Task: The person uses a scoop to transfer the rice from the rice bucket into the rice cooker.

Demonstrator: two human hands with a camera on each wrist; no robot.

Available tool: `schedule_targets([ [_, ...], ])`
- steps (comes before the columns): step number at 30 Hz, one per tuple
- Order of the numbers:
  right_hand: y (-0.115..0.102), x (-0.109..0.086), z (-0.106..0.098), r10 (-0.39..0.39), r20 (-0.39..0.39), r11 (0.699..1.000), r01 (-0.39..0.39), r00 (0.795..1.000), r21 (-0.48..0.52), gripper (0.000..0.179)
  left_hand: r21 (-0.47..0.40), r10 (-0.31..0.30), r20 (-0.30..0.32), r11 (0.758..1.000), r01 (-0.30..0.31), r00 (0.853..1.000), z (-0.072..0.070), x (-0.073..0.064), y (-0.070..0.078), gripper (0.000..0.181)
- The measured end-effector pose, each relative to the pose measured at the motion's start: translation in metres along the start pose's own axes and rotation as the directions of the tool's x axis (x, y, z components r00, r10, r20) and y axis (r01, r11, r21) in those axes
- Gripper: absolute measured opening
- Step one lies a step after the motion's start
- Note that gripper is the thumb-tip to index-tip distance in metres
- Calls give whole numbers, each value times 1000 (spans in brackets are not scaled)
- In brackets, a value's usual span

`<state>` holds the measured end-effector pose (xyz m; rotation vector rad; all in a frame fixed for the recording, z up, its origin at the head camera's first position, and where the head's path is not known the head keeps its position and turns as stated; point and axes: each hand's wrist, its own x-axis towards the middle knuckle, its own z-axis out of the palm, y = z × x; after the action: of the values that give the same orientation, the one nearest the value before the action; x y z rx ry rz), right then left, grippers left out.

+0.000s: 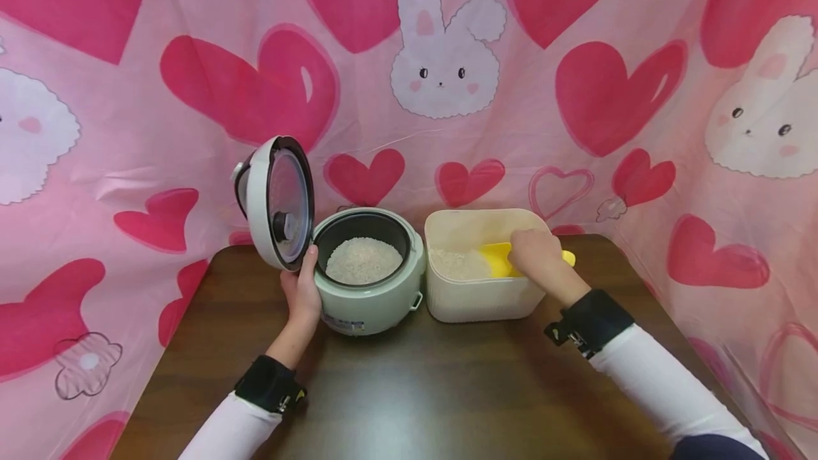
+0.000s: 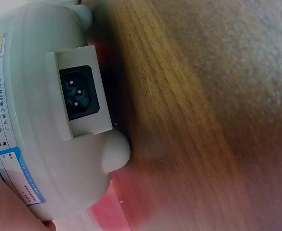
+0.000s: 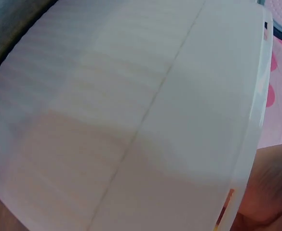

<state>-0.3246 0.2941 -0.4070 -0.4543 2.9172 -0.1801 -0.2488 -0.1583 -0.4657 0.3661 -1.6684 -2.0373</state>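
Holding a bright yellow scoop (image 1: 495,260)
Right grip (image 1: 535,255) clamped its handle (image 1: 569,258), broad blade (image 1: 501,263) against pale rice (image 1: 455,265); left grip (image 1: 303,295), thumb apart, touched a pale-green cooker (image 1: 378,309).

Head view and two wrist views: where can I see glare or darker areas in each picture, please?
Head view: pale glare on the near part of the table; left wrist: greyish sheen on the wood at upper right, while the cooker's socket looks crisp; right wrist: a soft-edged darker patch, perhaps shadow, across the container's lower wall.
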Motion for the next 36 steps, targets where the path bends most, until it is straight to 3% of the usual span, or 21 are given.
schedule_targets([
  [1, -45, -20, -10, 133, -100, 990, -137, 986, -35, 26, -5, 1, 0, 1000, -1, 1000, 0, 1, 0, 51],
  [4, -80, -38, -25, 104, -151, 989, -119, 983, -90, 24, -6, -1, 3, 1000, 2, 1000, 1, 1, 1, 51],
  [6, -86, -40, -26, 87, -156, 989, -104, 984, -104, 26, -6, -7, 3, 1000, 7, 1000, 1, 0, 2, 51],
  [9, -87, -36, -27, 68, -136, 994, -79, 988, -77, 26, -3, -8, 3, 1000, 8, 1000, 2, 0, 3, 51],
  [15, -92, -35, -33, 86, -62, 993, -81, 994, 81, 22, -13, 0, -8, 1000, 0, 1000, 3, 0, 3, 49],
  [19, -92, -31, -33, 95, -11, 981, -91, 995, 171, 22, -15, 5, -13, 1000, -6, 1000, 2, 0, 3, 49],
  [36, -87, -21, -22, 75, 85, 918, -102, 994, 383, 25, 15, -6, 2, 1000, 6, 1000, -1, -3, 1, 53],
])
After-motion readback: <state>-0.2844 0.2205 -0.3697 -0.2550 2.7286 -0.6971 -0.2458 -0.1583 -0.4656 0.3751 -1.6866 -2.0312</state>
